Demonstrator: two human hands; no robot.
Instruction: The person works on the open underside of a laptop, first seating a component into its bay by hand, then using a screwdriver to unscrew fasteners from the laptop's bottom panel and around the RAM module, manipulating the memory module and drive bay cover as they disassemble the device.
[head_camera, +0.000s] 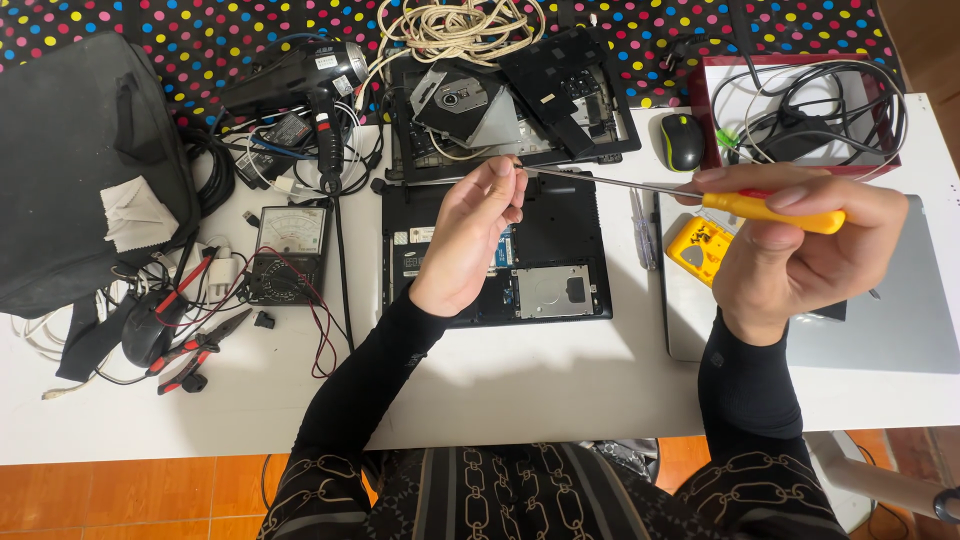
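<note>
- Above the opened laptop base (545, 260), both hands are raised clear of the table (560, 370): the right hand (790, 250) is closed round the yellow handle of a long screwdriver (700, 195), and the left hand (475, 225) has its fingertips pressed together at the tip of the shaft, as if pinching something tiny there.
- Judging by how things lie, the strip-down is well along: the base's bottom cover is off, with the drive bay and a blue board exposed, and behind the base lie a removed optical drive (460, 100) and black panels (560, 75).
- Left of the base sit an analogue multimeter (288, 250) and red-handled pliers (195, 355); right of it, a closed silver laptop (880, 310) and a small yellow meter (700, 245).
- Hard to make out: whether a screw sits between the left fingertips, since it is too small to see, and which screws remain in the base, as the left forearm covers its left half.
- Cut off: the black bag (75, 160) at the far left.
</note>
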